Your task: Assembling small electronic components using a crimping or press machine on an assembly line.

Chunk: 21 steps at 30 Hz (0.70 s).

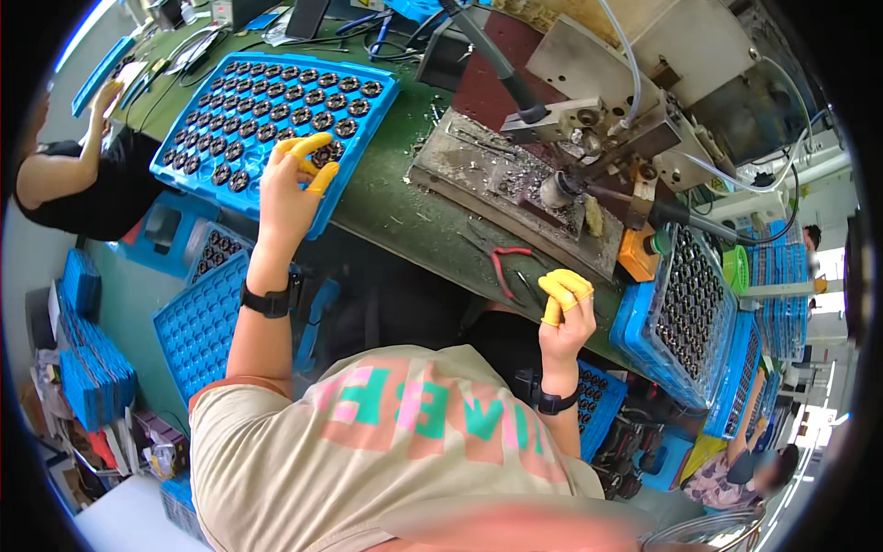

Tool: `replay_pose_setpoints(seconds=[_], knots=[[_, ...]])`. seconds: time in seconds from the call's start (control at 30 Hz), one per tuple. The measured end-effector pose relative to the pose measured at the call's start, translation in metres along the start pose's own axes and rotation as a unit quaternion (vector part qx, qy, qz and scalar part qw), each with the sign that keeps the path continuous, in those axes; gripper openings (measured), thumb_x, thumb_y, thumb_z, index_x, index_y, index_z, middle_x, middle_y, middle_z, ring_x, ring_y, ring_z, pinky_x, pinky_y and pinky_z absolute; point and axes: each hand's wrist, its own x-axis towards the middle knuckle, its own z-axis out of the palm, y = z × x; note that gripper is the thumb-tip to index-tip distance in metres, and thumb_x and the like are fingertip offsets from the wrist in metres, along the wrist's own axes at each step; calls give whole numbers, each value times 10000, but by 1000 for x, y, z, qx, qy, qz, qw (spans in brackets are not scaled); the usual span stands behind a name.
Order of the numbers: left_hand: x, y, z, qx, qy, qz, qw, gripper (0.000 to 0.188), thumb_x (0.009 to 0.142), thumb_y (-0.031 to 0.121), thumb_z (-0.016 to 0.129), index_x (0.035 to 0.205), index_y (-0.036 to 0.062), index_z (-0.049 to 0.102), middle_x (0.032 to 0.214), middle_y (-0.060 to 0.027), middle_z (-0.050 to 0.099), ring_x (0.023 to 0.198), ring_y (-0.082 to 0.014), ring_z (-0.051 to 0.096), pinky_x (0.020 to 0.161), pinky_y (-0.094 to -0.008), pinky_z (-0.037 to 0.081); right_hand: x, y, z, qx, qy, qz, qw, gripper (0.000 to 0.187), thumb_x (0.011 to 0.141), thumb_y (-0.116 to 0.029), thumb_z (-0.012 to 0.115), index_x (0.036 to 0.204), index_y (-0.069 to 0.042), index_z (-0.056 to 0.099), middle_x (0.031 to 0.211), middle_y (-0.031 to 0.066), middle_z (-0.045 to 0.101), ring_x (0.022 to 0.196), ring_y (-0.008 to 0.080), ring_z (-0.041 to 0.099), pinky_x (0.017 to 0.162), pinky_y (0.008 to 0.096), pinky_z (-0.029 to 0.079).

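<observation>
My left hand [292, 184], with yellow finger covers, is over the near right part of a blue tray [280, 213]. Its thumb and fingers are spread on either side of a dark ring-shaped part [328, 152] that appears to sit in the tray. Several rows of similar round dark parts with coppery tones fill much of that tray. My right hand [566, 317], also in yellow finger covers, is raised by the bench's front edge, right of red-handled pliers [501, 267]. Its fingers are curled together; whatever they may hold is hidden.
A metal machine fixture [524, 189] littered with shavings stands on the green bench [386, 198]. Stacked trays of dark parts [685, 313] are at right. An emptied-looking blue tray [207, 317] lies lower left. A person in black [87, 184] works at far left; another person [736, 478] is lower right.
</observation>
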Motion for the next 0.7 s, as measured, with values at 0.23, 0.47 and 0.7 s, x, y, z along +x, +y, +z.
replay_pose_setpoints(seconds=[0.23, 0.47, 0.7], knots=[[3, 1, 6, -17, -14, -20, 1000, 405, 787, 1, 799, 1173, 34, 681, 1173, -106, 589, 814, -164, 648, 685, -261, 561, -1, 5, -3, -71, -75, -13, 995, 284, 797, -130, 777, 1072, -103, 710, 1033, 79, 630, 975, 300, 608, 874, 413, 480], [1, -3, 6, -42, -23, -1, 999, 468, 769, -21, 811, 1208, 47, 664, 1122, -71, 583, 774, -115, 629, 674, -233, 541, 10, 24, -10, -195, 10, 84, 977, 317, 814, -139, 782, 1117, -104, 695, 1024, 74, 622, 963, 275, 590, 884, 408, 433], [2, 1, 5, -3, -31, 23, 999, 470, 763, -27, 813, 1206, 41, 672, 1049, -45, 567, 787, -107, 574, 683, -217, 518, 83, 0, -2, -3, 23, 117, 993, 372, 812, -206, 812, 1126, -57, 679, 1042, 99, 660, 970, 282, 617, 887, 374, 469]])
